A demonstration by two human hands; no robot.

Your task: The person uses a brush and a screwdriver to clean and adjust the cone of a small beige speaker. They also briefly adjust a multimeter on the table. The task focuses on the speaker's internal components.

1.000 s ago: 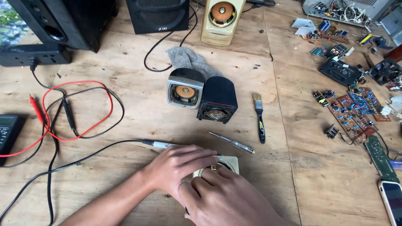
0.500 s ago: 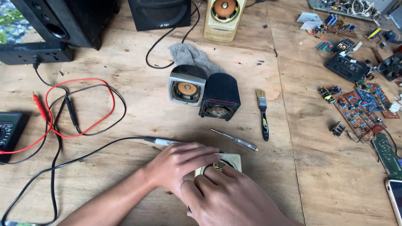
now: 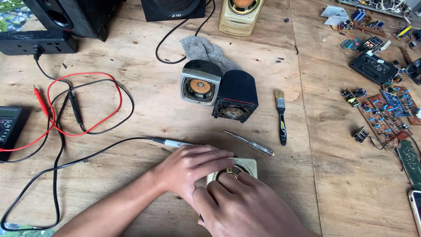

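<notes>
Item in hand: a small beige speaker [image 3: 245, 166] is lying face-up on the wooden table [image 3: 131, 184] at 6 o'clock in the view, its brass-coloured cone showing between the fingers.
Left hand: the left hand [image 3: 193, 169] is lying flat over the speaker's left edge, fingers extended together toward 3 o'clock and pressing on it.
Right hand: the right hand [image 3: 245, 206] is covering the near side, fingertips curling onto the cone rim; grip cannot be told more exactly.
Obstructions: both hands are hiding most of the casing.
Surroundings: a screwdriver [image 3: 249, 143] is lying just beyond at 12 o'clock; a black-handled brush [image 3: 281, 116] at 1 o'clock; a silver speaker [image 3: 200, 83] and a black speaker [image 3: 236, 95] touching each other farther at 12; a grey cloth [image 3: 201, 47] behind them; a soldering iron [image 3: 171, 142] at 10 o'clock; red and black probe leads [image 3: 83, 103] at 10; circuit boards [image 3: 381, 114] at 2 o'clock.
Change: the hands and speaker are holding the same position as half a second ago.
Orientation: the cone is facing upward; the long axis cannot be told, casing mostly covered.
</notes>
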